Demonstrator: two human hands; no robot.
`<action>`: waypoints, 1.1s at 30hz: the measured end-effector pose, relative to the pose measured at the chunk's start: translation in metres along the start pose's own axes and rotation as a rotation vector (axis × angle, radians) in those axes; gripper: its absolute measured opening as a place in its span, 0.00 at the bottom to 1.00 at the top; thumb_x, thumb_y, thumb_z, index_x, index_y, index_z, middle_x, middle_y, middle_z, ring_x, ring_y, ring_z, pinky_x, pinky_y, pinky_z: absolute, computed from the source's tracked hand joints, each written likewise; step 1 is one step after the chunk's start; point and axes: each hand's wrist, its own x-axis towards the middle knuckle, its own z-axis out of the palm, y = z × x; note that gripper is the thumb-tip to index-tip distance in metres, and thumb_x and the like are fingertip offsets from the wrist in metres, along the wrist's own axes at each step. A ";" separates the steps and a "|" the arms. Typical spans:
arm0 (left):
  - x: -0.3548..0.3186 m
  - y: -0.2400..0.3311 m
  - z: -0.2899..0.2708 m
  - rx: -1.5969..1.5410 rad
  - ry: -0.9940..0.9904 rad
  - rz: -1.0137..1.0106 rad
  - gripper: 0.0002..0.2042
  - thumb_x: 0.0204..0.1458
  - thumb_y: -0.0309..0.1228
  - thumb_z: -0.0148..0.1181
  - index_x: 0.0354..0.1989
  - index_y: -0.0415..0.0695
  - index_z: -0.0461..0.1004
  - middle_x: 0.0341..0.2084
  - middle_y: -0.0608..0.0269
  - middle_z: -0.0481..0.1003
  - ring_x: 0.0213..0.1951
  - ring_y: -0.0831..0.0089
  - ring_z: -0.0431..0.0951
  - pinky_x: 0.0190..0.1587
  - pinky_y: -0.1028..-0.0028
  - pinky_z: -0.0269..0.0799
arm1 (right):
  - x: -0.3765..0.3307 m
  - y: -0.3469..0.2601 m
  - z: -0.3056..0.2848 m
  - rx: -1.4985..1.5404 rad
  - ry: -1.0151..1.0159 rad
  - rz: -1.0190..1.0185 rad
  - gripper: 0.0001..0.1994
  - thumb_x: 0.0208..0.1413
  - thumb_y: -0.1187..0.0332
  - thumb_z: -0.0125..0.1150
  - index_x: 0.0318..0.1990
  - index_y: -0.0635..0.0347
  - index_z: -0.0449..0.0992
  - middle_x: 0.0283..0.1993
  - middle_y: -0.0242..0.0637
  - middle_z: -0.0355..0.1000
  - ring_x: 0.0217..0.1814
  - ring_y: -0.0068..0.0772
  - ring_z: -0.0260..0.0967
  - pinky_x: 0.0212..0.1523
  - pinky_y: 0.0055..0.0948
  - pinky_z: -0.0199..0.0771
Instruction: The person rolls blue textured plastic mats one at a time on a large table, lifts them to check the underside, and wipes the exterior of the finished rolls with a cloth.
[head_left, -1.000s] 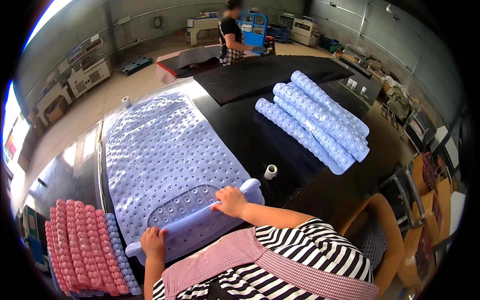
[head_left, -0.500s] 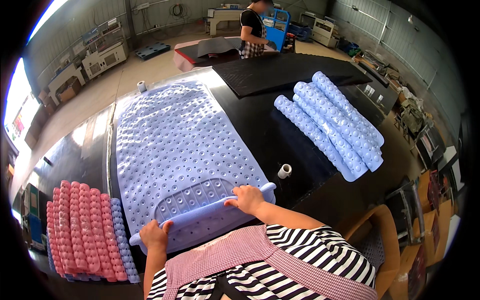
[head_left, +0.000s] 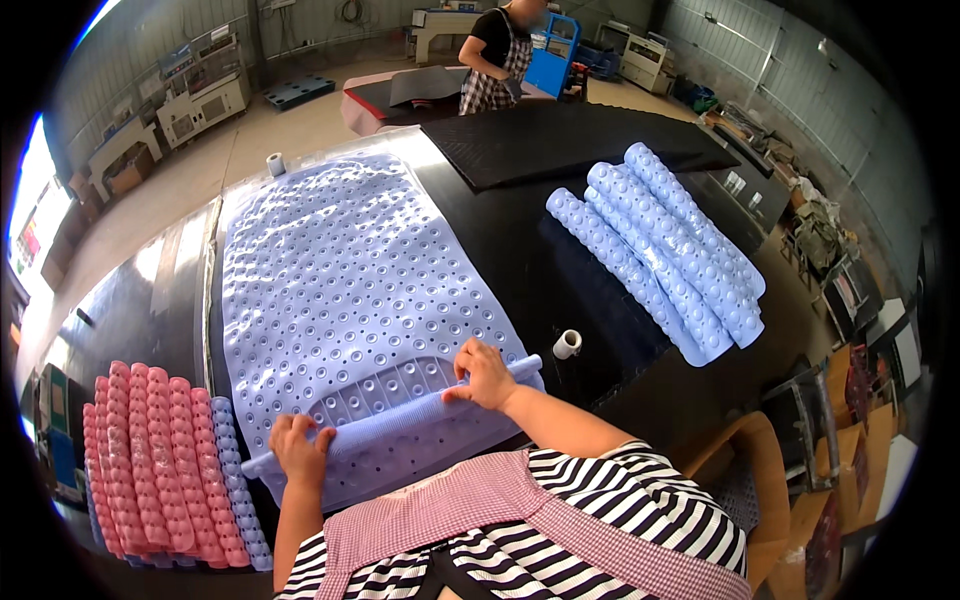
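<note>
Left hand (head_left: 300, 449) and right hand (head_left: 483, 376) grip the blue mat (head_left: 350, 275) at its rolled edge (head_left: 400, 417) — uneven hand pressure could skew it.

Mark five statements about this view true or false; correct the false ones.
1. The left grip is on the rolled edge of the blue mat. True.
2. The right grip holds a white roll. False: the right grip is on the blue mat's rolled edge; the nearby white roll is on the table.
3. Pink rolls lie left of the blue mat. True.
4. The rolled mats at right are pink. False: blue.
5. A co-worker stands beyond the table. True.
</note>
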 end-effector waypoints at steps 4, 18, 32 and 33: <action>0.015 -0.011 0.016 -0.286 -0.151 0.200 0.06 0.49 0.29 0.68 0.35 0.48 0.80 0.30 0.61 0.76 0.39 0.56 0.78 0.44 0.58 0.73 | 0.028 0.006 -0.006 0.064 -0.176 -0.021 0.25 0.41 0.41 0.78 0.27 0.54 0.76 0.37 0.40 0.74 0.42 0.50 0.74 0.48 0.45 0.72; -0.039 0.007 0.017 0.045 -0.016 0.307 0.22 0.48 0.48 0.72 0.48 0.51 0.75 0.44 0.57 0.70 0.47 0.54 0.71 0.55 0.52 0.63 | -0.025 -0.055 0.012 -0.152 0.028 -0.126 0.09 0.56 0.63 0.68 0.38 0.56 0.77 0.40 0.38 0.75 0.43 0.44 0.75 0.46 0.41 0.76; 0.079 0.005 0.012 -0.171 -0.228 0.094 0.17 0.52 0.44 0.71 0.42 0.47 0.77 0.42 0.56 0.74 0.49 0.53 0.74 0.54 0.58 0.69 | 0.061 0.002 0.018 0.167 0.120 -0.150 0.20 0.48 0.49 0.78 0.32 0.54 0.78 0.44 0.42 0.73 0.52 0.50 0.70 0.59 0.46 0.67; 0.086 0.002 0.013 -0.170 -0.226 0.090 0.17 0.52 0.44 0.71 0.42 0.47 0.77 0.42 0.56 0.74 0.49 0.53 0.74 0.54 0.58 0.69 | 0.073 0.002 0.019 0.167 0.118 -0.153 0.20 0.48 0.49 0.78 0.32 0.54 0.78 0.44 0.42 0.73 0.52 0.50 0.70 0.59 0.46 0.67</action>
